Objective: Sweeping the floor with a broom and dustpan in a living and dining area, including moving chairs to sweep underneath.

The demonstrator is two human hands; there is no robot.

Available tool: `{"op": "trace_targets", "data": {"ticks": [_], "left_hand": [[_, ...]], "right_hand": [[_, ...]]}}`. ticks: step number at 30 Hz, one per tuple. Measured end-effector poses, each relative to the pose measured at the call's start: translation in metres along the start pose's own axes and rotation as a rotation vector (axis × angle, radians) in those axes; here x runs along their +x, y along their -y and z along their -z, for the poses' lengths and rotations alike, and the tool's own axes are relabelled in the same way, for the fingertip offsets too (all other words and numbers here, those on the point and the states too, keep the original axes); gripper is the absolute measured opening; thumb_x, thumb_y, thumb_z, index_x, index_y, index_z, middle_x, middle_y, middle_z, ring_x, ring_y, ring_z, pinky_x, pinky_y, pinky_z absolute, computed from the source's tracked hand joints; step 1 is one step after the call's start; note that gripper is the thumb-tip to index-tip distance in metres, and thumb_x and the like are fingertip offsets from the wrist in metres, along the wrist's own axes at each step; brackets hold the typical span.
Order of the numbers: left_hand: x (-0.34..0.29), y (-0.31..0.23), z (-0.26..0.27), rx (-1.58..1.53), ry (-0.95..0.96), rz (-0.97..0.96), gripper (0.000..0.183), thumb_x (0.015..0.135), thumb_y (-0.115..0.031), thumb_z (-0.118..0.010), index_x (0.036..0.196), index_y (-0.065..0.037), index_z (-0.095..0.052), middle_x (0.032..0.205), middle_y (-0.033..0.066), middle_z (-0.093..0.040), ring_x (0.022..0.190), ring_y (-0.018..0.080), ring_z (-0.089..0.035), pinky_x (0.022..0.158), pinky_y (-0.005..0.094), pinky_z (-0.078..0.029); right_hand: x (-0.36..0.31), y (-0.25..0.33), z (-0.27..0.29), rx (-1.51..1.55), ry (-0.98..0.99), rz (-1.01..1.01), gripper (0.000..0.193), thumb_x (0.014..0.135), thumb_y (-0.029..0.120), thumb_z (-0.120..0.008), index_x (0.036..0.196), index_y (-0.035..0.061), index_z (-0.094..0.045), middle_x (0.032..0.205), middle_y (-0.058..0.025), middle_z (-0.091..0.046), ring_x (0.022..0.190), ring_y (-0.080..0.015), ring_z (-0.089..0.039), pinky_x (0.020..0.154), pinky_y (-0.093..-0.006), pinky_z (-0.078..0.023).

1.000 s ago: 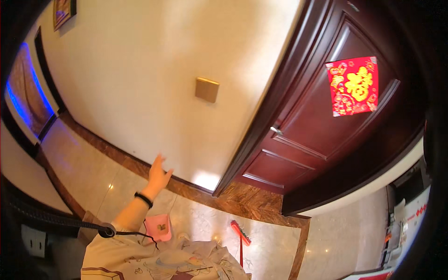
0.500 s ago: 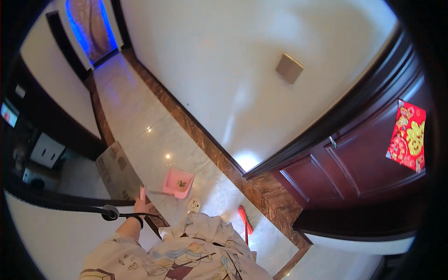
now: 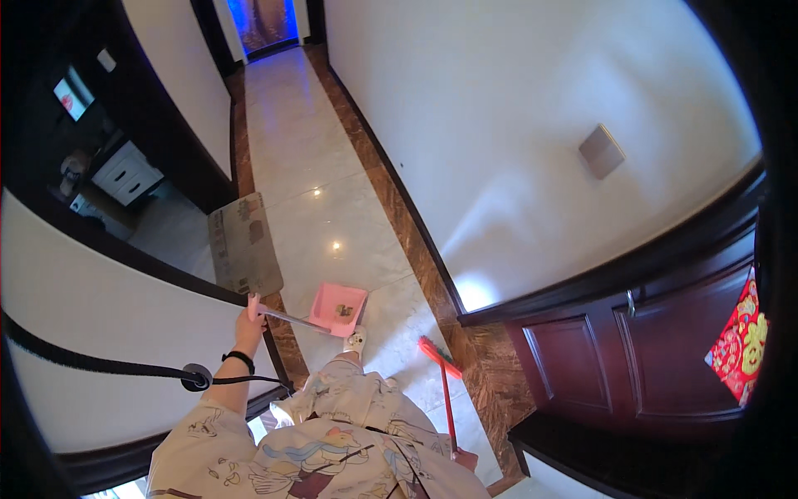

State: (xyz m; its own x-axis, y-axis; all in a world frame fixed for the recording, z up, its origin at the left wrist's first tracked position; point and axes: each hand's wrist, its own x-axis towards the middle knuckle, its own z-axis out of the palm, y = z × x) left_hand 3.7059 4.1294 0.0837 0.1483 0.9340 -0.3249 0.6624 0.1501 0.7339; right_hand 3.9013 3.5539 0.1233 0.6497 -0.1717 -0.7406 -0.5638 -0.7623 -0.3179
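Note:
My left hand [image 3: 249, 326] is closed around the pink grip of a long-handled dustpan, with its arm stretched out to the left. The pink dustpan [image 3: 331, 299] hangs low over or rests on the tiled floor; which, I cannot tell. Some small dark debris [image 3: 344, 310] shows in its pan. Right of it, a red broom [image 3: 439, 357] has its bristle head near the brown floor border. Its red stick runs down toward my patterned clothes. My right hand is out of sight, so what it holds is hidden.
My foot in a light slipper [image 3: 356, 338] is beside the dustpan. A grey doormat [image 3: 246, 245] lies by the doorway at left. A dark red door [image 3: 582, 358] with a red decoration stands at right. White walls [image 3: 499, 150] flank the hallway. A black strap [image 3: 100, 359] crosses at left.
The view has swung left, shifting the hallway rightward in the picture. The dustpan's handle and more of the broom's stick now show. My left hand keeps its grip.

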Motion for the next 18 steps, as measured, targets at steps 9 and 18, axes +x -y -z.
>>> {"op": "trace_targets", "data": {"ticks": [9,18], "left_hand": [[-0.049,0.022,0.075,-0.371,0.165,0.366,0.045,0.076,0.001,-0.061,0.119,-0.006,-0.049,0.080,0.0056,-0.058,0.047,0.0128,-0.052,0.042,0.0280,-0.044],[-0.067,0.049,0.054,0.057,0.158,0.030,0.053,0.072,-0.007,-0.071,0.122,-0.005,-0.051,0.105,0.0142,-0.063,0.094,0.0283,-0.062,0.084,0.0358,-0.049]], "right_hand": [[0.060,0.113,-0.041,-0.523,-0.051,0.506,0.017,0.079,0.012,-0.063,0.091,0.0023,-0.070,0.074,-0.0246,-0.063,0.071,-0.0376,-0.064,0.061,-0.0428,-0.049],[0.095,0.309,-0.157,-0.927,0.231,1.106,0.021,0.082,0.013,-0.054,0.097,0.0054,-0.068,0.075,-0.0222,-0.063,0.069,-0.0386,-0.063,0.063,-0.0471,-0.050]]}}
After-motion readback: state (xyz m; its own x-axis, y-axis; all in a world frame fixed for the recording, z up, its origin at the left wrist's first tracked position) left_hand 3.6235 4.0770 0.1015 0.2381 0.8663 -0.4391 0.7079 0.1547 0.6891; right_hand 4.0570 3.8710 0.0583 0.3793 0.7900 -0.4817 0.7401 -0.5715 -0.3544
